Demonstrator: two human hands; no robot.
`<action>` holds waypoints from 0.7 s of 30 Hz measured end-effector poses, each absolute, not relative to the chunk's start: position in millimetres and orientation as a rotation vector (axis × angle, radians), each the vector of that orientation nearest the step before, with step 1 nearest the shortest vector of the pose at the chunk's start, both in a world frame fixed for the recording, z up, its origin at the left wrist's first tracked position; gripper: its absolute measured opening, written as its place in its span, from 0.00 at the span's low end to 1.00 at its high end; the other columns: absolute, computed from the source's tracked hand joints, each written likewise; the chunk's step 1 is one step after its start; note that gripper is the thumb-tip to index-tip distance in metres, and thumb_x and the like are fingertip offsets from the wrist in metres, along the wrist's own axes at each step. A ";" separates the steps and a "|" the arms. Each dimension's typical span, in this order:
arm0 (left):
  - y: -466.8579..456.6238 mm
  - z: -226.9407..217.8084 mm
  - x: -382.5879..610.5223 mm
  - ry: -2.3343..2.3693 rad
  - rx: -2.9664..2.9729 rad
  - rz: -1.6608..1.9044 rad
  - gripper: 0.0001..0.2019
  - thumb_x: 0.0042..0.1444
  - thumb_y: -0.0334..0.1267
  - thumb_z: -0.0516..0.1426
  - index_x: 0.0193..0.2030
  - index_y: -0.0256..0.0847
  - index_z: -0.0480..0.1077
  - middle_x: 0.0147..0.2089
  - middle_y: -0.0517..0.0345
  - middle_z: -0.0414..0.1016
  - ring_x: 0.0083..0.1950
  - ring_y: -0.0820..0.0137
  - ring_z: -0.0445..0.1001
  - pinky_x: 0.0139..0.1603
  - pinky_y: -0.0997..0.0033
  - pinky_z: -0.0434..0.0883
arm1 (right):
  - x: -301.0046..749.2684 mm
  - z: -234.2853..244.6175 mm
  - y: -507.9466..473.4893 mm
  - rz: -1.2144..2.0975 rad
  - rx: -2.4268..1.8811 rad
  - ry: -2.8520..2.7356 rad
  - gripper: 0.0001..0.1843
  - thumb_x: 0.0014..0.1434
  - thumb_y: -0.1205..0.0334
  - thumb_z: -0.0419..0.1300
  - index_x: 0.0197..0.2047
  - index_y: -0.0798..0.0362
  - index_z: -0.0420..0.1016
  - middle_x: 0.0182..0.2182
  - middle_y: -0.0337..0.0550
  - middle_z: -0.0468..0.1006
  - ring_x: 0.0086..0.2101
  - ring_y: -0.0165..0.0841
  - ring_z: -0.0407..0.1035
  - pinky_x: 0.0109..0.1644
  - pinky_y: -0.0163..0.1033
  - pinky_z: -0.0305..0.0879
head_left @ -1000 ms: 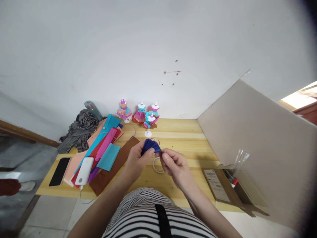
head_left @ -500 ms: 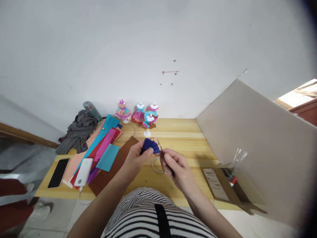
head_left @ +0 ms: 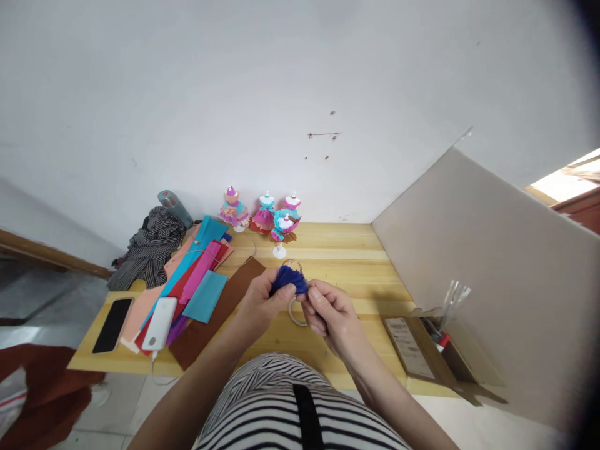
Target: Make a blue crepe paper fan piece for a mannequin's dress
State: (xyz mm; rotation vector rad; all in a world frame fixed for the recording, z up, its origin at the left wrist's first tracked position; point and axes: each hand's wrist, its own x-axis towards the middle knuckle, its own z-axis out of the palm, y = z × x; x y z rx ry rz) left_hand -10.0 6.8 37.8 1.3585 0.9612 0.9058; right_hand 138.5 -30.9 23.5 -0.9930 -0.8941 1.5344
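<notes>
My left hand (head_left: 268,292) is closed on a bunched, pleated piece of dark blue crepe paper (head_left: 287,279), thumb pressed on top. At the right end of the paper, my right hand (head_left: 329,307) makes a pinch that meets its edge; what lies inside those fingers is hidden. A thin wire-like loop (head_left: 294,261) shows just behind the paper. Partly covered by my hands, a white ring (head_left: 296,317) that looks like a tape roll lies on the wooden table (head_left: 337,244). Beyond stands a small white dress form (head_left: 279,251) in turquoise and pink paper.
More paper-dressed forms (head_left: 233,212) stand by the wall. Left are coloured crepe sheets (head_left: 205,297), brown paper (head_left: 234,294), a power bank (head_left: 159,325), a phone (head_left: 112,325), striped cloth (head_left: 152,250) and a bottle (head_left: 174,207). A cardboard box (head_left: 422,353) sits right. Someone's red-brown clothing (head_left: 51,394) shows lower left.
The blue paper has gone from a spread fan to a more gathered bunch. My right fingers have come to its edge; the dark item seen in them earlier is hidden. The other person has shifted.
</notes>
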 end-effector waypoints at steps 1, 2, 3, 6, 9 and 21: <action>7.2 36.3 -10.2 0.960 1.362 0.899 0.09 0.57 0.40 0.58 0.38 0.37 0.74 0.35 0.56 0.76 0.40 0.66 0.72 0.47 0.66 0.68 | 138.5 22.2 -30.9 1.526 -0.989 -0.880 0.22 0.55 0.42 0.63 0.29 0.55 0.70 0.16 0.27 0.55 0.14 0.20 0.42 0.16 0.30 0.38; 7.6 34.9 -10.3 0.958 1.358 0.894 0.09 0.57 0.41 0.58 0.38 0.37 0.74 0.35 0.56 0.76 0.40 0.65 0.72 0.48 0.65 0.68 | 139.1 21.1 -30.8 1.508 -0.986 -0.866 0.22 0.55 0.42 0.63 0.28 0.55 0.70 0.16 0.27 0.55 0.14 0.20 0.42 0.16 0.30 0.38; 7.9 33.7 -10.5 0.955 1.349 0.888 0.10 0.57 0.41 0.58 0.39 0.37 0.74 0.36 0.55 0.77 0.41 0.64 0.73 0.48 0.64 0.68 | 140.1 20.2 -30.7 1.480 -0.981 -0.861 0.21 0.55 0.43 0.63 0.28 0.54 0.70 0.16 0.28 0.55 0.14 0.20 0.43 0.16 0.30 0.39; 8.4 33.5 -11.2 0.940 1.315 0.882 0.12 0.57 0.42 0.58 0.41 0.36 0.74 0.38 0.53 0.78 0.42 0.63 0.73 0.49 0.63 0.68 | 146.9 18.8 -30.0 1.355 -0.997 -0.946 0.19 0.57 0.44 0.62 0.34 0.53 0.75 0.17 0.30 0.58 0.15 0.22 0.49 0.19 0.32 0.45; 8.5 37.1 -12.1 0.891 1.310 0.871 0.15 0.57 0.44 0.58 0.45 0.36 0.74 0.41 0.52 0.78 0.45 0.62 0.73 0.51 0.64 0.68 | 155.8 19.3 -28.9 1.247 -1.057 -1.117 0.20 0.56 0.45 0.63 0.42 0.52 0.78 0.18 0.32 0.59 0.17 0.25 0.52 0.21 0.33 0.48; 10.6 33.1 -11.4 0.993 1.479 0.910 0.12 0.62 0.43 0.53 0.41 0.36 0.72 0.36 0.57 0.74 0.39 0.69 0.69 0.43 0.71 0.66 | 165.5 32.3 -25.3 1.179 -1.223 -1.309 0.19 0.59 0.44 0.59 0.36 0.54 0.73 0.20 0.34 0.59 0.21 0.27 0.53 0.23 0.34 0.52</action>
